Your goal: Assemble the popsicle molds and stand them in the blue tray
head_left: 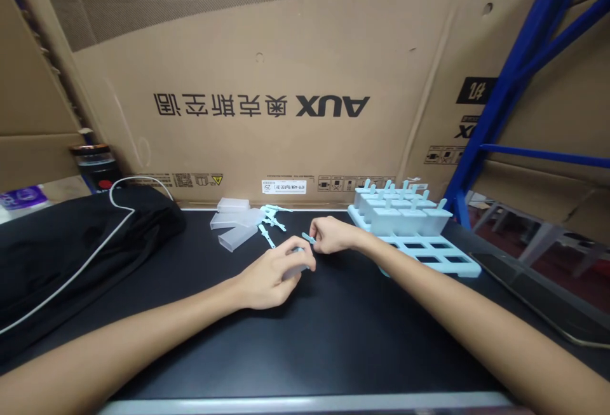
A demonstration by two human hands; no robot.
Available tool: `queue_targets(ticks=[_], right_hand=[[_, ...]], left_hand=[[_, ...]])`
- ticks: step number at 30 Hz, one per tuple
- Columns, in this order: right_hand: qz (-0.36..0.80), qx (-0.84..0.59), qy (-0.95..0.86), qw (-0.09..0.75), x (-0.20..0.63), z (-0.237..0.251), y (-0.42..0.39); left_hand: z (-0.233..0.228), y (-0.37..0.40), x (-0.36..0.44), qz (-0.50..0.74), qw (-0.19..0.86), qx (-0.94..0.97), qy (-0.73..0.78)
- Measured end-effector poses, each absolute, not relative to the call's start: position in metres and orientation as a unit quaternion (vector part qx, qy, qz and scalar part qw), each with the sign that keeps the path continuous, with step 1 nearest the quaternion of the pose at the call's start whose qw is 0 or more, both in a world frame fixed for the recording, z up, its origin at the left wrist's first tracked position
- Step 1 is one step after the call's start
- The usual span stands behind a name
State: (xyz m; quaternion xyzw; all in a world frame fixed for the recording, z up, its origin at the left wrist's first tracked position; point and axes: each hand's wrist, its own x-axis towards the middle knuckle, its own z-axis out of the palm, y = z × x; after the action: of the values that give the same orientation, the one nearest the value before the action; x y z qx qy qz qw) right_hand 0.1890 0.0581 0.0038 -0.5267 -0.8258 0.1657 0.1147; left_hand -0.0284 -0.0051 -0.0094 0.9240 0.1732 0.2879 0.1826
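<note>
Near the middle of the black counter (333, 339), my left hand (271, 278) is curled shut around a frosted plastic mould cup (296, 269), most of it hidden under the fingers. My right hand (333, 235) sits just beside it, fingers pinched on a pale blue stick (308, 238) whose free end points left towards the cup.

Item, cup: translucent, whitish, boxy, thin-walled as far as I can tell. I judge it light and fairly stiff, likely a little slick; best held by its long side walls, as the left hand seems to have it.

Item, stick: small, flat, light blue, narrow. I judge it very light and slightly springy, easy to drop; take it by the broad end between thumb and forefinger.

Item, spare cups (236, 224): several of the same frosted kind, lying on their sides at the far middle of the counter, touching one another.

Item, loose sticks (272, 217): a small scatter just right of the spare cups.

Item, blue tray (431, 256): far right, its far rows filled with cups and sticks standing upright, its near slots open.

Item, black cloth (71, 250): heaped at the left, a white cable (117, 196) lying across it.

Item, cardboard carton (267, 97): large, printed, standing along the far edge.
</note>
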Motion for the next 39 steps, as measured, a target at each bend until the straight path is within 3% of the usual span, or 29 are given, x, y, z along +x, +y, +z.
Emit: queue_targets(ticks=[3, 8, 11, 24, 39], right_hand=[[0.212, -0.498, -0.834, 0.103, 0.2, 0.014, 0.035], [0.311, -0.461, -0.827, 0.085, 0.221, 0.028, 0.015], [0.317, -0.46, -0.811, 0.176, 0.228, 0.035, 0.016], [0.37, -0.351, -0.697, 0.504, 0.225, 0.039, -0.001], [0.422, -0.363, -0.679, 0.479, 0.206, 0.013, -0.011]], left_hand=[[-0.012, -0.003, -0.028, 0.335, 0.212, 0.903, 0.166], [-0.016, 0.002, -0.027, 0.421, 0.368, 0.798, 0.226], [-0.015, 0.005, -0.023, 0.444, 0.42, 0.748, 0.26], [-0.014, 0.01, 0.022, 0.393, 0.408, 0.78, 0.268], [-0.015, 0.008, 0.016, 0.401, 0.363, 0.772, 0.334]])
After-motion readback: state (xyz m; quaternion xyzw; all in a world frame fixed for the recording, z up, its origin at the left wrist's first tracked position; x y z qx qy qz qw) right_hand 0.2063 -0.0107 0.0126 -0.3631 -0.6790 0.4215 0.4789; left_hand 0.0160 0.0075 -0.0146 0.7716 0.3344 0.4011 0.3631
